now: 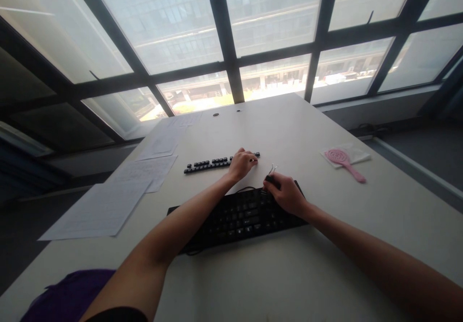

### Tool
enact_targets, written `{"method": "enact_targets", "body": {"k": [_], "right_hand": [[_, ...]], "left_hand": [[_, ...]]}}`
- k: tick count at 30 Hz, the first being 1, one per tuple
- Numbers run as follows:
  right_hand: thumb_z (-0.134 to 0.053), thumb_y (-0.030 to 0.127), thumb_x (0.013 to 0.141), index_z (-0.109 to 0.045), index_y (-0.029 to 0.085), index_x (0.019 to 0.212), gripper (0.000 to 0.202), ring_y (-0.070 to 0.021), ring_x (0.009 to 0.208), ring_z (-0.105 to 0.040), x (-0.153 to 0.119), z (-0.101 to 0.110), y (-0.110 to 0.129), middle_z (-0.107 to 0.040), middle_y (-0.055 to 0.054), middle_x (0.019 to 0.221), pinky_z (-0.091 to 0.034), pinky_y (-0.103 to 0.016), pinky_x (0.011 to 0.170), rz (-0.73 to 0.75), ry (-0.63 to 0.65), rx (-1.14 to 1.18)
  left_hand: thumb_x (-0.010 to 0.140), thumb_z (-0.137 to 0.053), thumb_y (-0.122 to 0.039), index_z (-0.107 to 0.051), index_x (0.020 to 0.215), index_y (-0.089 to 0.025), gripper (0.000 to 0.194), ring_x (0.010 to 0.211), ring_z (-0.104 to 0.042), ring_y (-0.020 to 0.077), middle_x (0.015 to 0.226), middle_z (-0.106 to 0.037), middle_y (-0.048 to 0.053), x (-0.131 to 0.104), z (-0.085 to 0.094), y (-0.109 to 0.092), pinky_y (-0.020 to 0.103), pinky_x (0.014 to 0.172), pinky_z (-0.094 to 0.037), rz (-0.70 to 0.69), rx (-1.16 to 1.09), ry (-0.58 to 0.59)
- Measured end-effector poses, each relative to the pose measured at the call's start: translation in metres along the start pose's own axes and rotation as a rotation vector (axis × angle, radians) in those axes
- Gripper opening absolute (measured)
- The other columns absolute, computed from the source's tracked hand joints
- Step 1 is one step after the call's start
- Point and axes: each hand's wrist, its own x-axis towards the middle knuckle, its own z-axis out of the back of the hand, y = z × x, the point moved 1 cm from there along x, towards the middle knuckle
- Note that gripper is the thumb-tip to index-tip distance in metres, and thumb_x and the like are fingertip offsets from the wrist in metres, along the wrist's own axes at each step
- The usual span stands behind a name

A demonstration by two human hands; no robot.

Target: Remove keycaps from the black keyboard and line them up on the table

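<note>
A black keyboard (249,216) lies at a slant in front of me, with its keys partly hidden by my left forearm. Beyond it, loose black keycaps (206,167) are lined up in rows on the table. My left hand (241,164) reaches over the right end of these rows, its fingers bent together round a small dark keycap at the fingertips. Just above the keyboard's upper right part, my right hand (285,193) is closed on a keycap puller (272,173). The puller has a black handle, and its thin wire prongs point up and away from me.
Printed paper sheets (97,208) run along the left side of the white table (282,129). A pink hairbrush (345,164) rests partly on a clear plastic bag (358,154) at the right. Purple cloth (68,295) is at the lower left. Large windows stand behind the table.
</note>
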Motion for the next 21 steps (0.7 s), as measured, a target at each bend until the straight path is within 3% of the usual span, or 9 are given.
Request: {"method": "enact_targets", "body": {"k": [8, 14, 21], "right_hand": [[-0.055, 0.031, 0.091, -0.061, 0.021, 0.080, 0.016, -0.0188, 0.070, -0.062, -0.001, 0.000, -0.001, -0.070, -0.002, 0.076, -0.045, -0.030, 0.069, -0.009, 0.013, -0.009], [-0.056, 0.030, 0.091, -0.061, 0.021, 0.080, 0.015, -0.0179, 0.070, -0.062, -0.001, 0.001, 0.000, -0.070, -0.001, 0.076, -0.044, -0.029, 0.069, -0.003, 0.011, -0.013], [-0.056, 0.031, 0.091, -0.062, 0.020, 0.080, 0.017, -0.0179, 0.070, -0.063, -0.001, 0.000, -0.001, -0.070, -0.002, 0.075, -0.044, -0.029, 0.068, -0.009, 0.010, -0.023]], "left_hand": [[0.081, -0.074, -0.021, -0.078, 0.084, -0.022, 0.005, 0.100, -0.050, 0.0264, 0.103, -0.065, 0.007, 0.007, 0.000, 0.005, 0.040, 0.094, -0.045, 0.036, 0.050, -0.063], [0.077, -0.079, -0.026, -0.073, 0.099, -0.020, 0.024, 0.100, -0.048, 0.0258, 0.103, -0.062, 0.007, 0.004, 0.006, 0.011, 0.039, 0.094, -0.044, 0.045, 0.070, -0.095], [0.077, -0.079, -0.030, -0.070, 0.095, -0.020, 0.023, 0.106, -0.047, 0.0277, 0.107, -0.059, 0.008, 0.003, 0.008, 0.018, 0.040, 0.097, -0.041, 0.131, 0.159, -0.057]]}}
